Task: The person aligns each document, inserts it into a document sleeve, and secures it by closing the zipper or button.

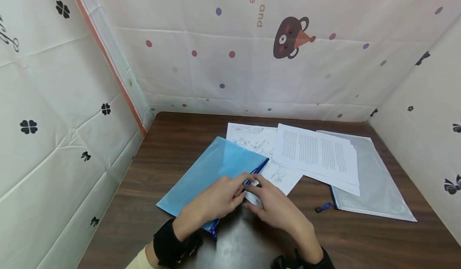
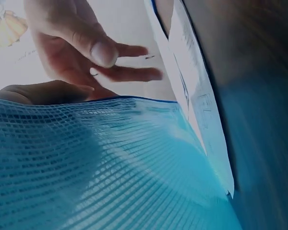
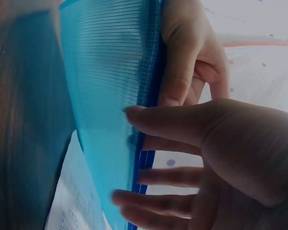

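A blue mesh zip pouch (image 1: 212,169) lies at the middle left of the brown table (image 1: 173,141). My left hand (image 1: 240,189) grips its zipper edge and lifts it, fingers curled over the blue rim (image 3: 151,57). A sheet with line drawings (image 1: 277,177) lies at the pouch's mouth, partly under it. My right hand (image 1: 256,189) rests on that sheet with fingers straight and spread, its thumb (image 3: 158,120) touching the mesh. The left wrist view shows the mesh (image 2: 110,167) close up, with the sheet's edge (image 2: 201,105) beside it.
A stack of printed text pages (image 1: 317,153) lies to the right, overlapping a grey translucent zip pouch (image 1: 374,185) with a dark zip pull (image 1: 324,207). Patterned fabric walls (image 1: 252,61) enclose the table at the back, left and right.
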The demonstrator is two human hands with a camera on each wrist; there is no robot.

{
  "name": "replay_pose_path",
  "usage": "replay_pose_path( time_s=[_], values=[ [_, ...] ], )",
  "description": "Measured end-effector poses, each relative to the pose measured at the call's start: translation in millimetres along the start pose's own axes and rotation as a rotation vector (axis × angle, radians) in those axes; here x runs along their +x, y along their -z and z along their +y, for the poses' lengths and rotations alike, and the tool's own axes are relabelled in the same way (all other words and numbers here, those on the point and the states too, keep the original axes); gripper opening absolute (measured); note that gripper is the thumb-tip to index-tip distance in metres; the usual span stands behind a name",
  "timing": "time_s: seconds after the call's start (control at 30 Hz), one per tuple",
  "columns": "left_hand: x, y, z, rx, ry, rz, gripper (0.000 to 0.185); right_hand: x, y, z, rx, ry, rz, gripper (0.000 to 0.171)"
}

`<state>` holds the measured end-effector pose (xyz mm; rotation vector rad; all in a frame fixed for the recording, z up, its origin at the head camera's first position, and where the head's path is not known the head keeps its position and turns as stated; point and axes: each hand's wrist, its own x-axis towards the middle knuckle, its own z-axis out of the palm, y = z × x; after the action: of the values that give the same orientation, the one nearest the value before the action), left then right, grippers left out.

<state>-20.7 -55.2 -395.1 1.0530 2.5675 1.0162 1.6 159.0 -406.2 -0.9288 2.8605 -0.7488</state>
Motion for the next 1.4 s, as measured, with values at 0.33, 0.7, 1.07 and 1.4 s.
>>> replay_pose_path(
  time_s=[0.33, 0.7, 1.07, 1.4],
  values=[
    [-4.5, -4.1, 7.7, -0.018, 0.110, 0.089, 0.038, 0.8, -2.2, -1.3, 0.004, 0.055, 0.091, 0.033],
    [-8.5, 1.5, -1.4, 0.230, 0.241, 0.268, 0.041, 2.0, -5.5, -5.5, -0.108, 0.041, 0.126, 0.069],
    [-5.1, 14.0, -2.2, 0.318, 0.108, 0.474, 0.017, 4.8, 0.5, -3.1, -0.210, 0.067, 0.154, 0.053],
    [3.7, 28.4, 11.0, 0.513, 0.054, 0.447, 0.038, 34.2, 13.7, -6.4, -0.442, 0.432, 0.115, 0.017]
  ],
)
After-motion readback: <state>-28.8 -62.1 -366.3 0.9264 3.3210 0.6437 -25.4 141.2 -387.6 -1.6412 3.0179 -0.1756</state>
